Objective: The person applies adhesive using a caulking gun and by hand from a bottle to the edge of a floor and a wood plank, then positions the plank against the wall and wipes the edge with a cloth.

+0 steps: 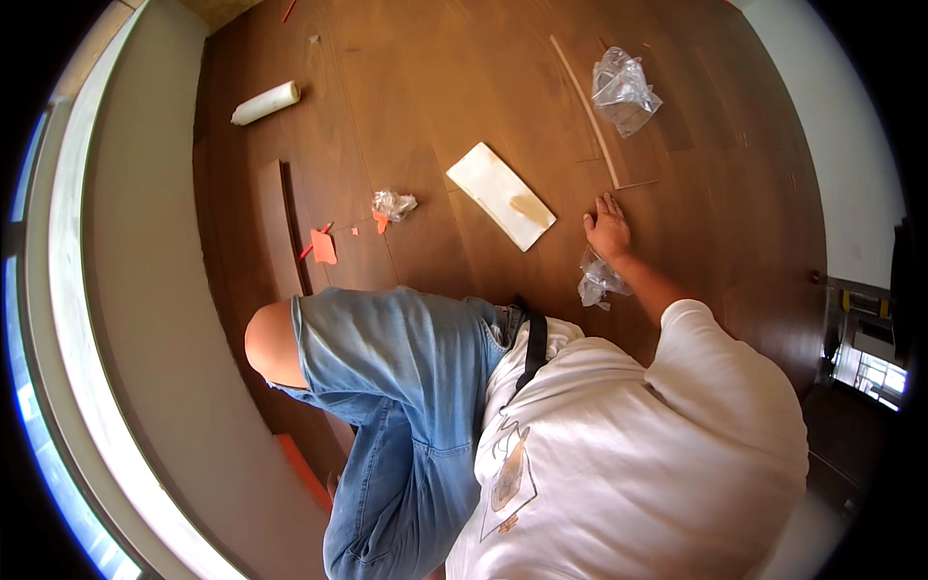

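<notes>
My right hand (607,230) lies on the brown wood floor with its fingers stretched out and nothing in its grasp. Its fingertips are just short of the end of a thin raised plank edge (592,121). Crumpled clear plastic (601,278) lies beside the wrist, partly behind the forearm. To the left of the hand is a flat white rectangular block (501,196) with a tan smear near one end. No left hand can be made out; a small skin-coloured patch by my folded leg is too hidden to name.
Another clear plastic bag (625,92) lies farther off. At left are a white roll (266,103), a narrow wood strip (282,227), a red pencil-like stick (307,253), orange scraps (324,247) and crumpled plastic (393,204). An orange strip (304,472) lies along the left wall (159,242).
</notes>
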A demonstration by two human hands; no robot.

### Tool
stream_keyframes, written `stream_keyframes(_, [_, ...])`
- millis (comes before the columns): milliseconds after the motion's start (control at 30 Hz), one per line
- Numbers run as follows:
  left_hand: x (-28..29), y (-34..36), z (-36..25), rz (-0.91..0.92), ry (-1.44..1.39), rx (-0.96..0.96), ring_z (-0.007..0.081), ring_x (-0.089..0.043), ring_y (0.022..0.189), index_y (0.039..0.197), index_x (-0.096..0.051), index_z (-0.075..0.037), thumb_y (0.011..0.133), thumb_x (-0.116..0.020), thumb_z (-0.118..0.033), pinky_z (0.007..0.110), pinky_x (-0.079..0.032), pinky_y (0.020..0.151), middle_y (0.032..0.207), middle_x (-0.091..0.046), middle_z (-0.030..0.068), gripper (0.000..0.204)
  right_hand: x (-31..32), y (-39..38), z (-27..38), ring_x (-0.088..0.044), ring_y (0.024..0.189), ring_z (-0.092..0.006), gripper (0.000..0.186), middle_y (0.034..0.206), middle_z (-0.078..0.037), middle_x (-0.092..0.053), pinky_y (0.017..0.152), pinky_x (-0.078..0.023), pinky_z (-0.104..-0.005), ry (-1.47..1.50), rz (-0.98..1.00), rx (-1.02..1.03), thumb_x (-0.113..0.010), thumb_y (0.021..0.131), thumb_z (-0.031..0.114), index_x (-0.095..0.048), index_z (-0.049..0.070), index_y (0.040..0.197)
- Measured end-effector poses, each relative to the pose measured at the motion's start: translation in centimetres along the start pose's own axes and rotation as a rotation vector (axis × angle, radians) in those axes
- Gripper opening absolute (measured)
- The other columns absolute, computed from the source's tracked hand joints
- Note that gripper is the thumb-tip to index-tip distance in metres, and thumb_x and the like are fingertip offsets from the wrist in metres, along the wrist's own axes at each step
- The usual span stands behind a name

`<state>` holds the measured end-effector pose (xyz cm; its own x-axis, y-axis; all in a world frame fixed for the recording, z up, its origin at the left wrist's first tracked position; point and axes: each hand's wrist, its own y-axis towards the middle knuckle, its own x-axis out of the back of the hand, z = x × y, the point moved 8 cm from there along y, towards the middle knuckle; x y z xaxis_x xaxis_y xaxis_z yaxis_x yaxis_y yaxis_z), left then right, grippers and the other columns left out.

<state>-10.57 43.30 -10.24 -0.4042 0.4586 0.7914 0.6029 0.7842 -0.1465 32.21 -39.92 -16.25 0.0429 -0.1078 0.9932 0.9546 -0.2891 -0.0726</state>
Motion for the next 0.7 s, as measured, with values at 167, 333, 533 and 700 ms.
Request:
stream_keyframes(167, [2.3, -2.5, 2.9, 0.009, 0.024, 0.109, 0.0299, -0.072, 0.103, 0.119, -0.069, 0.001, 0.103, -0.062, -0.025, 0.042, -0.055, 0.087, 0.108, -0.074, 0.0216, 0.032, 0.3, 2.9, 0.3, -0.056, 0.131, -0.041, 0.05, 0.143, -0.023, -0.059, 0.11, -0.046, -0.0472, 0.086, 0.09, -0.152, -0.059, 0.099, 0.036, -0.061, 0.005, 0.137])
stream_keyframes(333, [5.1, -1.8, 2.3, 0.147, 0.175, 0.169, 0.0303, -0.072, 0.103, 0.121, -0.069, 0.001, 0.102, -0.063, -0.024, 0.042, -0.055, 0.087, 0.108, -0.074, 0.0218, 0.032, 2.8, 6.0, 11.5, -0.055, 0.129, -0.0404, 0.04, 0.137, -0.02, -0.062, 0.11, -0.044, -0.0472, 0.287, -0.134, 0.231, -0.059, 0.1, 0.021, -0.059, 0.002, 0.136])
stream_keyframes(533, [7.4, 2.2, -8.4, 0.226, 0.318, 0.088, 0.0354, -0.072, 0.105, 0.12, -0.07, -0.002, 0.099, -0.066, -0.024, 0.045, -0.056, 0.089, 0.112, -0.074, 0.0208, 0.03, 6.5, 5.5, 37.0, -0.056, 0.13, -0.0358, 0.042, 0.138, -0.017, -0.061, 0.111, -0.043, -0.0454, 0.543, -0.125, 0.914, -0.061, 0.096, 0.008, -0.058, 0.002, 0.138])
stream_keyframes(700, [3.2, 9.8, -13.4, 0.441, 0.422, -0.112, 0.039, -0.068, 0.102, 0.117, -0.069, -0.005, 0.097, -0.066, -0.025, 0.049, -0.055, 0.089, 0.113, -0.071, 0.0186, 0.029, 5.2, 1.8, 57.4, -0.056, 0.128, -0.0377, 0.039, 0.133, -0.018, -0.063, 0.109, -0.045, -0.0462, 0.604, -0.102, 1.333, -0.063, 0.094, 0.009, -0.061, 0.0, 0.132])
